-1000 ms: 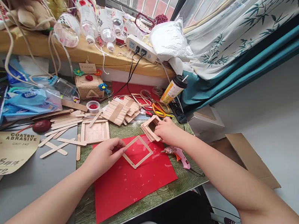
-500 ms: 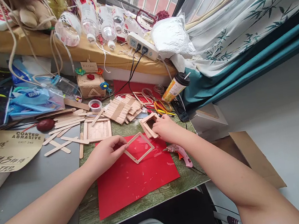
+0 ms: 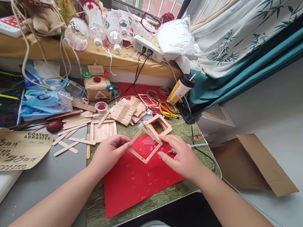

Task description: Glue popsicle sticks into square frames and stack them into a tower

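A square frame of wooden sticks (image 3: 139,156) is pinched at its left corner between the thumb and fingers of my left hand (image 3: 113,152), above a red sheet (image 3: 124,194). My right hand (image 3: 180,157) is at the frame's right corner, its thumb and fingers apart; whether the index fingertip touches the wood is hard to tell. Just behind lies a stacked stick frame (image 3: 166,127). The glue gun is mostly hidden by my right hand, with only its nozzle showing. A flat stick panel (image 3: 104,131) rests behind my left hand.
Bundled sticks (image 3: 124,112) and scissors (image 3: 167,109) lie at the back, near a drink cup (image 3: 180,89). Loose sticks (image 3: 74,122) and a sandpaper sheet (image 3: 10,149) are at the left. A black cable (image 3: 204,153) runs down the table's right side.
My right hand has left the stacked frame and come down toward the right corner of the square frame. The stacked frame now lies free. The view has shifted slightly.
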`<action>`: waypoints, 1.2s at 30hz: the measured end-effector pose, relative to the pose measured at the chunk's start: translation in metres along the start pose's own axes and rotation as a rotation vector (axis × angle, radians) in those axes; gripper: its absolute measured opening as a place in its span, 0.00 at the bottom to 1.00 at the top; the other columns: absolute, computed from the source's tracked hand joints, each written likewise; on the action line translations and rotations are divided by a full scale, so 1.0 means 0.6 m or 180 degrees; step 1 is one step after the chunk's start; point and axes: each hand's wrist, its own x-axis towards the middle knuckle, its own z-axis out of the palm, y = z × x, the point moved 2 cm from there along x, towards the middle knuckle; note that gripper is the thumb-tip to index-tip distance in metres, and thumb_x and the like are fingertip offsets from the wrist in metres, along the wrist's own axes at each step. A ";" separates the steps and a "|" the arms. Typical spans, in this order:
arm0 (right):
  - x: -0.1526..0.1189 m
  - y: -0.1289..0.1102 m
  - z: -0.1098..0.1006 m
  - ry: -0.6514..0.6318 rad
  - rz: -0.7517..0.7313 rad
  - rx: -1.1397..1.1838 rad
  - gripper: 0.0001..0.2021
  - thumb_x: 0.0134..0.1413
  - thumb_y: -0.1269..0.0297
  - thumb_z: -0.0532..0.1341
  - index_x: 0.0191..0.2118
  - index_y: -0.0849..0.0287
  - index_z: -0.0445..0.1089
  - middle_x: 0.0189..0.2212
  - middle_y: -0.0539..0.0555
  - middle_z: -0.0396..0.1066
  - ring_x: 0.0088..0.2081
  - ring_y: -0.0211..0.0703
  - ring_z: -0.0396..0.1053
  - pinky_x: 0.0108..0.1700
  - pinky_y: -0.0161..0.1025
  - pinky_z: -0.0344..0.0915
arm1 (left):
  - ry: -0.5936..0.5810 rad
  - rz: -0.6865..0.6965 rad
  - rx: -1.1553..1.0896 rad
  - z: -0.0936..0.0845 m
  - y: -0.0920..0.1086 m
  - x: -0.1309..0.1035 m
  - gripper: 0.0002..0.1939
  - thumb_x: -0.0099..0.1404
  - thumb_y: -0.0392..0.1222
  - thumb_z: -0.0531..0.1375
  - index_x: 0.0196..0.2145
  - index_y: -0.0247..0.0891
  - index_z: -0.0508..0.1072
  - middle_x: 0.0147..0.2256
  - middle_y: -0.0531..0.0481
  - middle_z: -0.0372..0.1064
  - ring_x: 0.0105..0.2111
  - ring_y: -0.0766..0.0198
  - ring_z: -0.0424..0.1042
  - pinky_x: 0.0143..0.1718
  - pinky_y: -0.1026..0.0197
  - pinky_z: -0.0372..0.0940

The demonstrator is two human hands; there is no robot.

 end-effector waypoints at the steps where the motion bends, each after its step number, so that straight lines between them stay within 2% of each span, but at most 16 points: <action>1: -0.008 0.002 0.015 0.0147 0.0194 0.0322 0.21 0.63 0.57 0.67 0.61 0.46 0.74 0.56 0.57 0.76 0.56 0.57 0.72 0.57 0.51 0.70 | -0.0020 0.0010 -0.0020 0.001 0.001 -0.001 0.21 0.67 0.64 0.64 0.42 0.44 0.80 0.41 0.51 0.81 0.40 0.58 0.76 0.42 0.60 0.68; 3: -0.017 0.015 0.048 0.0297 0.0651 0.1147 0.14 0.65 0.52 0.66 0.51 0.49 0.80 0.46 0.55 0.80 0.44 0.51 0.77 0.48 0.47 0.74 | -0.0072 0.0034 -0.0072 0.003 0.002 -0.002 0.21 0.67 0.64 0.65 0.41 0.43 0.80 0.41 0.50 0.81 0.40 0.57 0.76 0.42 0.59 0.69; 5: -0.023 0.032 0.075 0.0464 0.1050 0.1938 0.14 0.63 0.48 0.67 0.42 0.53 0.82 0.34 0.53 0.80 0.32 0.45 0.76 0.38 0.43 0.74 | -0.0179 0.0062 -0.0175 0.005 0.004 -0.003 0.22 0.67 0.64 0.65 0.41 0.42 0.79 0.39 0.49 0.80 0.39 0.57 0.76 0.41 0.59 0.69; 7: -0.030 0.048 0.094 0.0732 0.1259 0.2480 0.15 0.58 0.47 0.71 0.39 0.55 0.82 0.30 0.52 0.79 0.29 0.42 0.74 0.35 0.41 0.74 | -0.0331 0.0059 -0.0350 0.008 0.005 -0.005 0.22 0.67 0.64 0.65 0.42 0.41 0.78 0.38 0.49 0.80 0.37 0.59 0.75 0.39 0.60 0.69; 10: -0.045 0.062 0.109 0.0983 0.1330 0.2839 0.15 0.55 0.50 0.74 0.40 0.55 0.83 0.32 0.52 0.79 0.31 0.41 0.75 0.35 0.40 0.75 | -0.0483 0.0002 -0.0483 0.009 0.007 -0.008 0.21 0.67 0.63 0.65 0.41 0.41 0.78 0.37 0.49 0.79 0.35 0.60 0.74 0.37 0.61 0.68; 15: -0.062 0.071 0.100 0.0990 0.1240 0.2706 0.12 0.53 0.53 0.75 0.38 0.55 0.82 0.30 0.50 0.78 0.30 0.40 0.75 0.35 0.40 0.76 | -0.0481 0.0144 -0.0261 0.009 0.009 -0.014 0.21 0.69 0.62 0.64 0.37 0.40 0.76 0.35 0.50 0.77 0.34 0.61 0.73 0.37 0.62 0.68; 20: -0.042 0.110 0.033 0.1581 0.1161 0.2680 0.16 0.53 0.54 0.76 0.44 0.57 0.80 0.30 0.50 0.77 0.30 0.38 0.74 0.35 0.38 0.76 | -0.0403 0.0325 -0.0117 0.007 0.013 -0.015 0.20 0.72 0.61 0.59 0.39 0.42 0.76 0.36 0.50 0.77 0.38 0.59 0.75 0.41 0.61 0.68; 22: -0.031 0.127 0.005 0.1706 0.1223 0.2780 0.19 0.50 0.55 0.77 0.45 0.58 0.79 0.27 0.48 0.75 0.28 0.37 0.72 0.33 0.37 0.75 | -0.0314 0.0319 -0.0058 0.004 0.014 -0.013 0.19 0.73 0.61 0.58 0.38 0.42 0.76 0.36 0.51 0.78 0.38 0.59 0.75 0.43 0.60 0.68; 24: -0.025 0.135 -0.008 0.1726 0.1247 0.2786 0.20 0.48 0.55 0.78 0.45 0.58 0.79 0.26 0.48 0.74 0.27 0.36 0.71 0.32 0.36 0.74 | -0.0251 0.0323 -0.0060 0.003 0.013 -0.011 0.20 0.73 0.61 0.57 0.37 0.42 0.76 0.37 0.51 0.78 0.39 0.58 0.75 0.44 0.60 0.68; 27: -0.032 0.127 0.014 0.1530 0.1224 0.2591 0.19 0.51 0.54 0.77 0.45 0.58 0.79 0.27 0.49 0.76 0.28 0.36 0.72 0.33 0.35 0.74 | -0.0328 0.0411 -0.0100 0.005 0.012 -0.011 0.19 0.74 0.60 0.57 0.40 0.42 0.76 0.39 0.50 0.79 0.41 0.58 0.76 0.45 0.59 0.68; 31: -0.046 0.095 0.081 0.1282 0.1209 0.2416 0.16 0.55 0.52 0.74 0.43 0.58 0.79 0.29 0.51 0.77 0.28 0.37 0.72 0.32 0.36 0.74 | -0.0553 0.0371 -0.0093 0.013 0.006 -0.015 0.20 0.73 0.61 0.58 0.46 0.43 0.78 0.41 0.49 0.79 0.39 0.58 0.75 0.41 0.59 0.68; 33: -0.046 0.081 0.102 0.1221 0.1163 0.2427 0.15 0.56 0.53 0.74 0.42 0.57 0.79 0.29 0.50 0.76 0.29 0.38 0.73 0.34 0.37 0.74 | -0.0514 0.0353 -0.0002 0.015 0.005 -0.015 0.20 0.72 0.62 0.59 0.44 0.42 0.78 0.38 0.50 0.78 0.36 0.59 0.73 0.38 0.60 0.66; 36: -0.046 0.068 0.108 0.0997 0.1102 0.2296 0.12 0.57 0.55 0.73 0.40 0.56 0.79 0.31 0.51 0.77 0.32 0.40 0.74 0.38 0.39 0.75 | -0.0311 0.0465 0.0070 0.011 0.007 -0.013 0.20 0.73 0.61 0.59 0.41 0.42 0.78 0.37 0.50 0.77 0.36 0.60 0.72 0.39 0.61 0.66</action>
